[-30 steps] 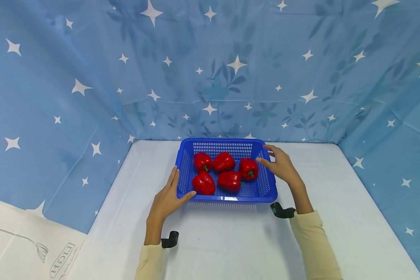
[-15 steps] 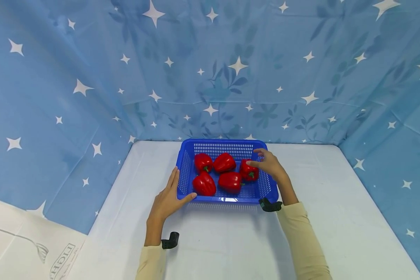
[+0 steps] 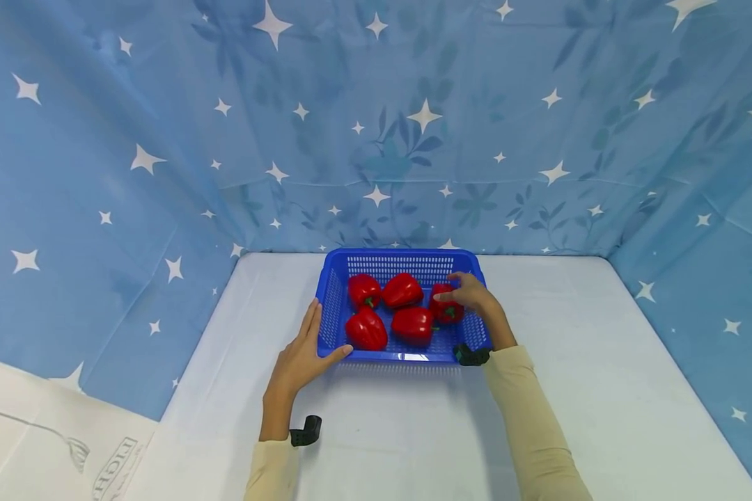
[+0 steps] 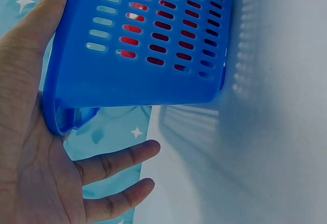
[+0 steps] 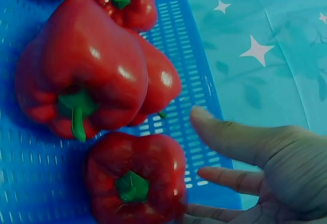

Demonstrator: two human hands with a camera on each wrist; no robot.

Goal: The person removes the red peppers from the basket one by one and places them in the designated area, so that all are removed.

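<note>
A blue perforated plastic basket (image 3: 376, 356) holds several red bell peppers with green stems. At its front left corner my left hand (image 3: 296, 362) rests with the thumb on the front rim and straight fingers along the left side. In the left wrist view, two fingers (image 4: 122, 161) extend past the basket corner. My right hand (image 3: 472, 293) reaches in over the right rim, fingers spread around the rightmost bell pepper (image 3: 452, 314). The right wrist view puts its thumb apart from that bell pepper (image 5: 158, 157); whether the lower fingers touch it is unclear.
The basket stands at the back of a white table (image 3: 401, 431), close to a blue star-patterned curtain (image 3: 388, 139). Curtain also hangs along both sides. Black wrist cameras are worn on both arms, the right one (image 3: 470, 355) over the basket's front right corner.
My right hand has moved left and inward from the basket's right rim to the rightmost bell pepper. My left hand and the basket have stayed in place.
</note>
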